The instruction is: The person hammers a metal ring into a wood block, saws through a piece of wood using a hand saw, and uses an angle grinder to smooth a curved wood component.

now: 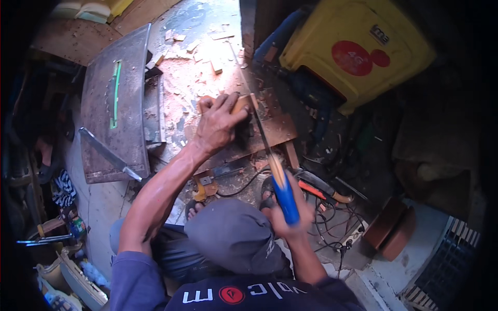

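My left hand (pixel 220 122) presses and grips a small orange-brown wood piece (pixel 239 102) on a low wooden board (pixel 277 129), its fingers curled over the top. My right hand (pixel 293 210) holds the blue and tan handle of a handsaw (pixel 285 189), slightly blurred. The saw's long thin blade (pixel 262 124) runs up past the right end of the wood piece. Pink sawdust and small offcuts (pixel 215 67) lie beyond and left of my left hand.
A dark curved panel with a green strip (pixel 96 150) and a metal square (pixel 106 150) lie left. A large yellow plastic case (pixel 394 78) stands upper right. Tools with orange grips (pixel 311 189), cables, a power strip (pixel 354 236) and brown blocks (pixel 384 233) lie on the lower right floor.
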Tool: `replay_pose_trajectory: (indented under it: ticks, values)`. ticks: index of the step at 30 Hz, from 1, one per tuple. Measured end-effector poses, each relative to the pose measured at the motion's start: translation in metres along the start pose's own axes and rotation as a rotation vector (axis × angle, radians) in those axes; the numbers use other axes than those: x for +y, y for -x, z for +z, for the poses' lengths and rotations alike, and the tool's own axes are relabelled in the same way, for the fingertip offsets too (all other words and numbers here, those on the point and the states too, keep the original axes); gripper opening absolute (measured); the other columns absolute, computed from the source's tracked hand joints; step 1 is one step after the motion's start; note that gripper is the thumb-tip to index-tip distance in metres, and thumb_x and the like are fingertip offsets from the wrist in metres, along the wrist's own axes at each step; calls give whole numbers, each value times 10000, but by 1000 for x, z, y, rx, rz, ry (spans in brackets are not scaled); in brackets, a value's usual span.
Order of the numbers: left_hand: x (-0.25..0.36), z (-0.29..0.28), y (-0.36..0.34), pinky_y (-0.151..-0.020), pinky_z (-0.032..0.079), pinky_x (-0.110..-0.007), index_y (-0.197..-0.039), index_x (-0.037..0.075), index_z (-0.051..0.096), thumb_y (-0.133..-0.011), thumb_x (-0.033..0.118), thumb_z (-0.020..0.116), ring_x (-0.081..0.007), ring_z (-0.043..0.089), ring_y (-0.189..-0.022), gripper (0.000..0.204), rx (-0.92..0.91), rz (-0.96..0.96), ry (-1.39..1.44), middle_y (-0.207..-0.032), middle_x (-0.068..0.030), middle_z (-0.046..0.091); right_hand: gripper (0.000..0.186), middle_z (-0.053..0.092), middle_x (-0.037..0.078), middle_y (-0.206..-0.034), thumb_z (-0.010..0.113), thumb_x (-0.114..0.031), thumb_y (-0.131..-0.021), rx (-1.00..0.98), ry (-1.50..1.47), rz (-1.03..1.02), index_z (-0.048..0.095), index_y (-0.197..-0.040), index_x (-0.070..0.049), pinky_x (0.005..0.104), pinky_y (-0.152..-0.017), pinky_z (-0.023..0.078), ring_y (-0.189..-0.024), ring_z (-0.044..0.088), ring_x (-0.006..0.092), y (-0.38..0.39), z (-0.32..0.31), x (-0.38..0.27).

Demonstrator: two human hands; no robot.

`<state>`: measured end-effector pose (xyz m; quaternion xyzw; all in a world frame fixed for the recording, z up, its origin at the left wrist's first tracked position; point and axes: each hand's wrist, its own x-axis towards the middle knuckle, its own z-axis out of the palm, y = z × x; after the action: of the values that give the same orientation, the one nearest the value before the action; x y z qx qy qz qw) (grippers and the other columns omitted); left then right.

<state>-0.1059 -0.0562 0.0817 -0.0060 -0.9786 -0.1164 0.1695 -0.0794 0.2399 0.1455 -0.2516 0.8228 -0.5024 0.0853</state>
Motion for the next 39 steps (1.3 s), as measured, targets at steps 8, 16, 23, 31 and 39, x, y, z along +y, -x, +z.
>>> replay_pose_trajectory:
  ticks: [8,16,23,31,39]
  values:
    - [2,3,1,-986,322,-485,-1224,160,681,-672,52,775,-297,598,-1245,570,-8,-1,-28,-1387,-165,606,573,760,256,-1160,624,60,-763,-11,-1,-100,608,-1331,140,273,-731,610,-954,801,264,54,-34,-10]
    - [3,2,0,-919,374,-466,-1072,155,697,-797,32,664,-317,627,-1156,303,62,30,-23,-1332,-201,628,525,791,173,-970,677,-29,-811,-6,190,-19,629,-1321,85,312,-676,576,-768,766,217,73,-34,-8]
    - [2,-5,-2,-940,353,-477,-1113,199,693,-727,36,705,-296,583,-1237,419,-48,-13,52,-1369,-187,616,657,676,91,-745,680,-36,-770,14,-106,62,604,-1416,56,327,-516,492,-503,595,184,-10,15,16]
    - [1,0,3,-928,353,-474,-1106,185,696,-773,16,687,-294,636,-1137,373,62,18,-28,-1318,-183,639,570,785,141,-911,752,-30,-766,88,270,-65,652,-1313,96,310,-620,586,-681,763,190,38,-12,-11]
    - [0,6,-1,-910,374,-468,-1104,173,695,-762,15,687,-309,617,-1127,377,111,29,-15,-1280,-166,634,568,797,179,-1030,661,8,-769,101,129,-119,636,-1332,78,297,-720,594,-788,787,220,55,-19,-5]
